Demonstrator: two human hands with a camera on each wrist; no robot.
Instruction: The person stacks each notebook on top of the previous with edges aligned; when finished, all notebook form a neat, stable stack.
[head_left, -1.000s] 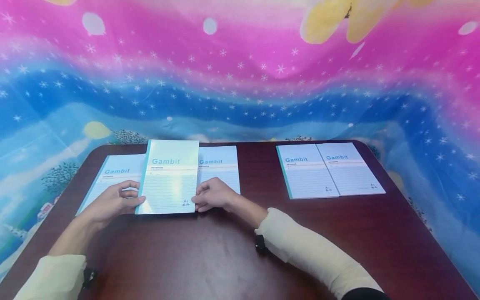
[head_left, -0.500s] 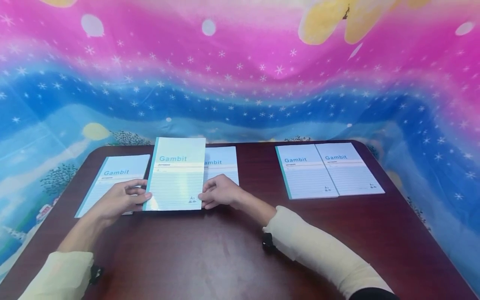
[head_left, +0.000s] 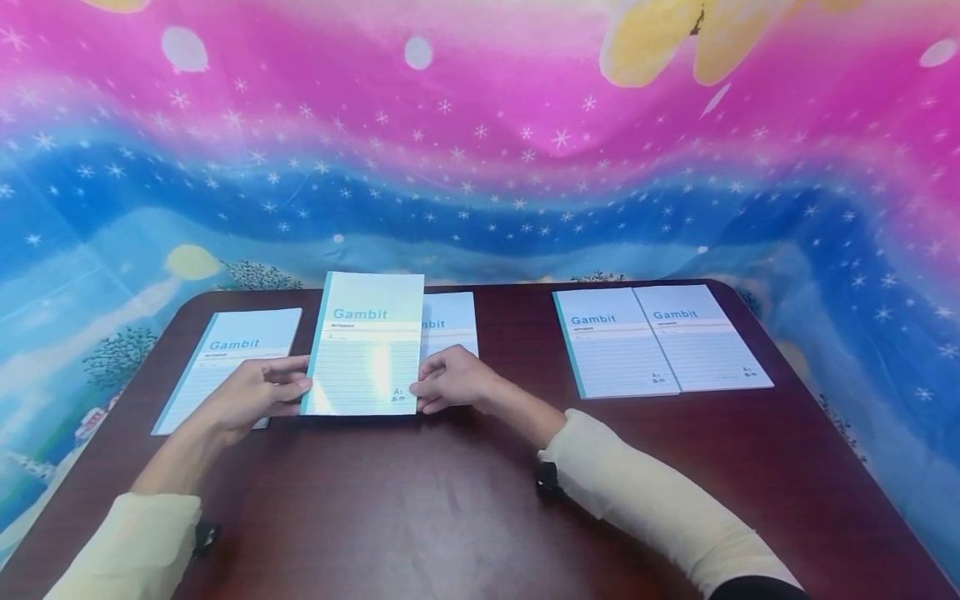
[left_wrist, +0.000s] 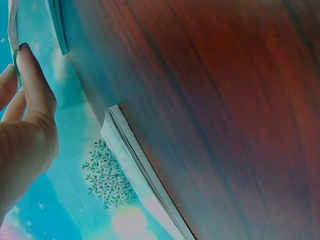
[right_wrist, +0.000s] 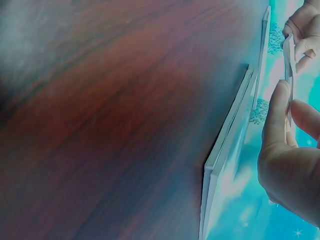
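A white notebook (head_left: 363,354) with a teal spine and "Gambit" on its cover is held up between both hands. My left hand (head_left: 247,396) pinches its lower left edge, thumb on the cover. At the lower right edge my right hand (head_left: 457,382) pinches it the same way. In both wrist views the notebook shows edge-on, raised off the table. Behind it lies a matching notebook (head_left: 450,321), partly hidden by the held one and the right hand. Another notebook (head_left: 236,329) lies to the left, partly covered by my left hand.
Two more notebooks, one with a teal spine (head_left: 611,342) and one beside it (head_left: 701,337), lie side by side at the right rear of the dark wooden table (head_left: 360,508). A patterned pink and blue cloth (head_left: 480,167) hangs behind the table.
Both hands have carried the held notebook to the right and slightly away. The left notebook is now more exposed, and the one behind is more covered.
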